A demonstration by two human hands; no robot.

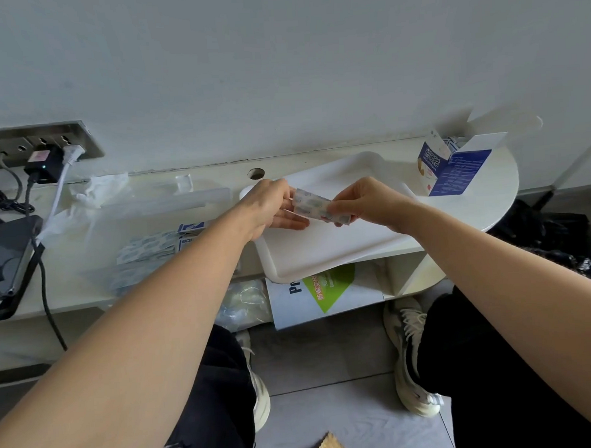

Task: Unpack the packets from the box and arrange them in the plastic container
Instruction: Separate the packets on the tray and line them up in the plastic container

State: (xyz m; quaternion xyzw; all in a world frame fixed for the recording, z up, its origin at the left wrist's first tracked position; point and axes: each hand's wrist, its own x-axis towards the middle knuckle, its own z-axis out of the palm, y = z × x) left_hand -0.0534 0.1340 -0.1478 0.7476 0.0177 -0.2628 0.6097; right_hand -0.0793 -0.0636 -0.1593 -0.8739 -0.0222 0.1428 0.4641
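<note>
1. Head view: hands meet above a white tray (323, 249) that lies on a pale table (484, 200) and overhangs its near edge.
2. Left hand (272, 204) holds one end of a small stack of packets (320, 207), thumb on top and straighter fingers underneath.
3. Right hand (365, 201) pinches the other end of the stack, fingers curled tight round it.
4. Stack is tilted, clear of the tray, its blue-patterned wrappers facing up.
5. Box (452, 171), blue and white, stands on the table's far right end, well apart from the hands, top flaps open.
6. Clear container (92, 234) sits on the table to the left of the left forearm; its edges are hard to trace.
7. More packets (148, 247) of the same pattern lie inside it, in a loose layer.
8. Socket plate (36, 141) on the wall at far left carries plugs and cables.
9. Book (318, 291) with a green cover patch leans under the table, beside the person's shoes.
</note>
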